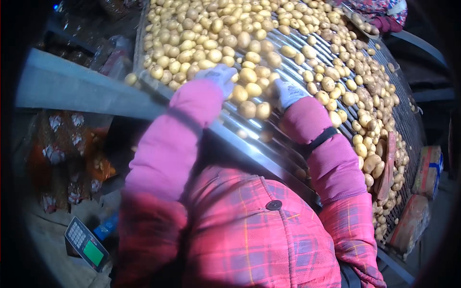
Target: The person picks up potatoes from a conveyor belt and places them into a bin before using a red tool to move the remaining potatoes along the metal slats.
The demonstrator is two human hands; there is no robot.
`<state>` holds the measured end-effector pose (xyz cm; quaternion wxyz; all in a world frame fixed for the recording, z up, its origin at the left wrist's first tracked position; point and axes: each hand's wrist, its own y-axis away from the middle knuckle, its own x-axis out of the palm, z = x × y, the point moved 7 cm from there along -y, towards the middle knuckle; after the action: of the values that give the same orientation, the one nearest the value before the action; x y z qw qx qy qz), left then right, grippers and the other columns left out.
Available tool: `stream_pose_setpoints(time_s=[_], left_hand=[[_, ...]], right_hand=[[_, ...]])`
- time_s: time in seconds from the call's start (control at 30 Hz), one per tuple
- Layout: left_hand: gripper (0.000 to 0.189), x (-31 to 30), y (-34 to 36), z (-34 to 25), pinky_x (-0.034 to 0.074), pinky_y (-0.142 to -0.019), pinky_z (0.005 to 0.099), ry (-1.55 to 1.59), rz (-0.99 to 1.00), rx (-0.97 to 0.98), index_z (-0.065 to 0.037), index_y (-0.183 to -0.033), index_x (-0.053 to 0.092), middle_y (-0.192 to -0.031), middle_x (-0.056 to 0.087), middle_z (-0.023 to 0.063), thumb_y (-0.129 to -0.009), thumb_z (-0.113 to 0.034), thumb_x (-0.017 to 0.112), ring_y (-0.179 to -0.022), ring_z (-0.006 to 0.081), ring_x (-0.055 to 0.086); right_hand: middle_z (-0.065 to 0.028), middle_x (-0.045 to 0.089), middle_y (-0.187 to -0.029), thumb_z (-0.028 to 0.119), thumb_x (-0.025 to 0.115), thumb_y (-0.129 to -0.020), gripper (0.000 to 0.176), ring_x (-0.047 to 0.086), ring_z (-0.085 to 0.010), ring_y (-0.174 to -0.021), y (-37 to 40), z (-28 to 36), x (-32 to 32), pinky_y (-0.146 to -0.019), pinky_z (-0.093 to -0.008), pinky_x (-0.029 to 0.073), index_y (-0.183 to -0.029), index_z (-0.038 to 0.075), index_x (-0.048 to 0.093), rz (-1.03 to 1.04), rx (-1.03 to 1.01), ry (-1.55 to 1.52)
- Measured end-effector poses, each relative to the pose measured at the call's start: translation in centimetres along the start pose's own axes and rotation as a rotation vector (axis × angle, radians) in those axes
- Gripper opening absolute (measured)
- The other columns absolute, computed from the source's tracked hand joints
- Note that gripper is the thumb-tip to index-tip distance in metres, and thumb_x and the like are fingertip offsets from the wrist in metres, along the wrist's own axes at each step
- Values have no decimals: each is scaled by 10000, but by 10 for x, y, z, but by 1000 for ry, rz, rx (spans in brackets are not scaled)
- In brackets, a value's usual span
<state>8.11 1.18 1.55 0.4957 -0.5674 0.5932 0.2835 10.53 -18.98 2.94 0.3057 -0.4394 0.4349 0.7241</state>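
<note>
Both my hands wear pale gloves and reach over a slatted metal roller table (pixel 245 139) heaped with potatoes (pixel 201 29). My left hand (pixel 218 77) rests at the near edge of the heap, touching potatoes; its fingers are hidden among them and by the glove's back. On the other side of a small cluster of potatoes (pixel 252 90) is my right hand (pixel 287 92), its fingertips beside the potatoes and partly hidden. Whether either hand grips one cannot be made out. Pink sleeves cover both forearms.
A metal beam (pixel 86 86) crosses at the left. A scale display (pixel 86 244) stands low left, below filled bags (pixel 67 153). A red strip (pixel 386 165) lies among potatoes at the right, near packed sacks (pixel 427 170). Another person's patterned sleeve (pixel 384 9) shows top right.
</note>
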Motion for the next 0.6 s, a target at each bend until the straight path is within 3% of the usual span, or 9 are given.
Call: stream_pose_setpoints(time_s=[0.1,0.17,0.27,0.33,0.4,0.47,0.5,0.53,0.6], left_hand=[[438,23,-24,-10,428,-924,428,-200,397,-84,-201,-1270,486,-1296,467,111,-846,-305,514,-1138,286,509],[452,17,-32,-18,431,-923,425,-236,427,-116,-202,-1270,485,-1314,445,116,-830,-286,543,-1146,293,504],[489,45,-38,6,440,-919,414,-273,466,-268,-177,-1266,485,-1341,409,124,-795,-221,608,-1156,308,497],[374,32,-42,-4,410,-923,443,-221,407,-313,-105,-1234,507,-1211,521,157,-921,-279,398,-1102,315,522],[425,25,-56,-4,438,-889,434,-350,374,-142,-87,-1228,517,-1135,561,177,-898,-351,469,-1079,319,537],[431,32,-63,28,502,-742,375,215,691,-548,-91,-1170,539,-1049,609,152,-799,-284,647,-902,291,626],[437,7,-43,2,498,-665,363,634,377,-567,-58,-1107,557,-874,647,123,-801,-353,658,-781,240,645],[464,-15,-31,-14,518,-710,365,863,406,-697,-46,-1090,554,-988,625,131,-800,-398,643,-862,210,640],[489,-1,-10,-19,516,-818,431,1679,82,-528,-45,-1106,554,-1100,583,154,-803,-423,621,-1001,277,599]], right_hand=[[-169,605,-1074,357,604,-791,476,580,-319,-1026,12,-22,-4,-859,-408,450,-1163,70,525,-65,99,-214],[-127,617,-1000,356,667,-776,532,613,-225,-908,33,-57,3,-747,-335,491,-1189,60,510,-136,259,-907],[-107,607,-974,302,680,-801,473,611,-155,-784,65,-149,-22,-641,-283,493,-1140,18,513,-517,221,-1009],[-86,612,-930,298,572,-895,357,612,-157,-813,104,-150,-30,-668,-266,495,-1120,25,526,-613,161,-1474],[-75,608,-931,298,532,-920,332,609,-154,-795,135,-143,-48,-617,-260,497,-1133,43,524,-766,325,-1448],[-70,596,-952,287,532,-921,334,604,-149,-781,134,-177,2,-592,-260,500,-1150,45,518,-539,356,-1684],[-73,592,-954,282,540,-916,333,600,-145,-769,142,-152,-8,-596,-261,499,-1156,52,520,-579,422,-1682],[-73,592,-954,282,540,-916,333,600,-145,-769,136,-154,-2,-596,-261,499,-1156,52,520,-565,422,-1691],[-72,595,-945,286,576,-895,352,592,-139,-784,116,-154,6,-612,-260,497,-1154,52,526,-401,299,-1609]])
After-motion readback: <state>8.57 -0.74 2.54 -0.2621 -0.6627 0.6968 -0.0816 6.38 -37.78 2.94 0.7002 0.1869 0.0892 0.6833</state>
